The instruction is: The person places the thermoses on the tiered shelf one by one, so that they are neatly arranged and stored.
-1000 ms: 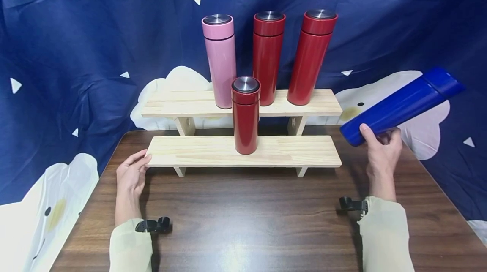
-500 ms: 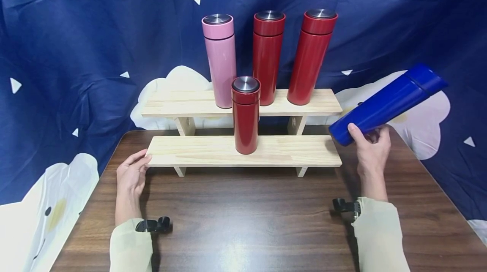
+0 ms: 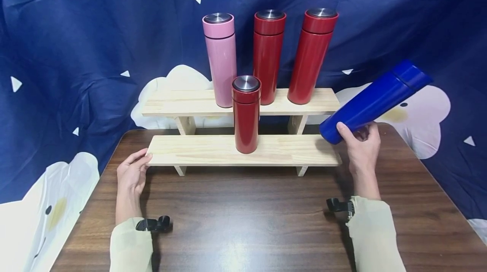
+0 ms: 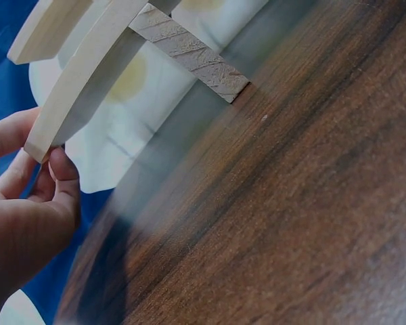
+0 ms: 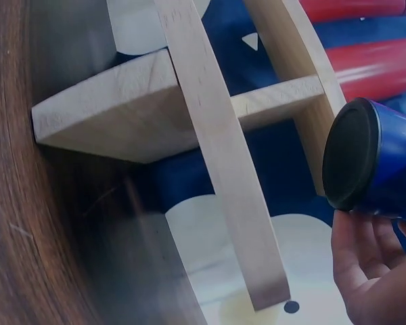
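Observation:
My right hand (image 3: 361,145) grips a blue thermos bottle (image 3: 370,101) near its base. The bottle tilts, with its top up to the right and its base over the right end of the lower shelf. Its dark round bottom shows in the right wrist view. My left hand (image 3: 133,172) pinches the left end of the lower wooden shelf (image 3: 190,149); in the left wrist view, fingers and thumb (image 4: 64,169) lie on either side of the board's end. A red thermos bottle (image 3: 246,122) stands upright on that shelf, near its middle.
On the upper wooden shelf (image 3: 171,101) stand a pink thermos bottle (image 3: 221,61) and two red thermos bottles, one in the middle (image 3: 268,56) and one to the right (image 3: 313,56). The stand rests on a brown wooden table (image 3: 236,217). A patterned blue cloth (image 3: 95,31) hangs behind.
My right hand has moved left with the blue thermos bottle, bringing its base from beside the stand to over the lower shelf's right end. The left hand stays put.

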`<action>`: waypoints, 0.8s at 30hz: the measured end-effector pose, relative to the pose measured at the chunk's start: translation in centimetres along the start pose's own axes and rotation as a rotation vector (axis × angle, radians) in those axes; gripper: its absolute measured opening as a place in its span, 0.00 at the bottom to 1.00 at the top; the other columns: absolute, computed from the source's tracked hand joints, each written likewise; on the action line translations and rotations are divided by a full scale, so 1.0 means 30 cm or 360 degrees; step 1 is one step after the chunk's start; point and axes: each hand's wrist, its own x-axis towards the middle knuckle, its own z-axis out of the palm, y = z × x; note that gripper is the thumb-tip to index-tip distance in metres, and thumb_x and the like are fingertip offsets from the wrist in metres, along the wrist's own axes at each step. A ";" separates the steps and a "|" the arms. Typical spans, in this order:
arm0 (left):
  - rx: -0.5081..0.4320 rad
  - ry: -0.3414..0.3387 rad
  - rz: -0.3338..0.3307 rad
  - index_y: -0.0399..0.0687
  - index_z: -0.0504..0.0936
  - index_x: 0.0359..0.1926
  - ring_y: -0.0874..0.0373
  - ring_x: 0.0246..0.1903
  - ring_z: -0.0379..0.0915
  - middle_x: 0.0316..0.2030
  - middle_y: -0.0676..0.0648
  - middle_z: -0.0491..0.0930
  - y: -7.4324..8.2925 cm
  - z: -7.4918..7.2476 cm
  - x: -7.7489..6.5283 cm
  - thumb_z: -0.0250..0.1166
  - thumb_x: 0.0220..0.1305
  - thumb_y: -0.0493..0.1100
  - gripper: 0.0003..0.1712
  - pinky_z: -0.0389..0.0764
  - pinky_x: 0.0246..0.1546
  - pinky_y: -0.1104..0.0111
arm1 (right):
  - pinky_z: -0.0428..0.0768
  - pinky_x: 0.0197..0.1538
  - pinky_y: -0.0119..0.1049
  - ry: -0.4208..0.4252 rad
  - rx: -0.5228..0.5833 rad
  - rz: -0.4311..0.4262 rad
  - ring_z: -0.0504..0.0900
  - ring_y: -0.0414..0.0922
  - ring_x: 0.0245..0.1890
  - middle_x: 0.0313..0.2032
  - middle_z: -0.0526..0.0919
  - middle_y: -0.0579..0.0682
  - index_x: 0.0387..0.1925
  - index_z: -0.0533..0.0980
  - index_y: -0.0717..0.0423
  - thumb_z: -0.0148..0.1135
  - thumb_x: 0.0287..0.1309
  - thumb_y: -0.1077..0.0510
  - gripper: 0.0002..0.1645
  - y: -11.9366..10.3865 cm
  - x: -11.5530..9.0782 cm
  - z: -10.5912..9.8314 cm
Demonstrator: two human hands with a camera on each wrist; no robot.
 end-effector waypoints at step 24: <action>-0.0032 0.0003 -0.0008 0.34 0.89 0.32 0.56 0.27 0.82 0.31 0.43 0.85 0.002 -0.001 0.003 0.67 0.56 0.17 0.12 0.83 0.27 0.72 | 0.76 0.52 0.31 -0.0275 -0.0194 -0.0118 0.80 0.45 0.47 0.48 0.81 0.49 0.57 0.74 0.52 0.77 0.49 0.65 0.33 0.020 -0.068 0.110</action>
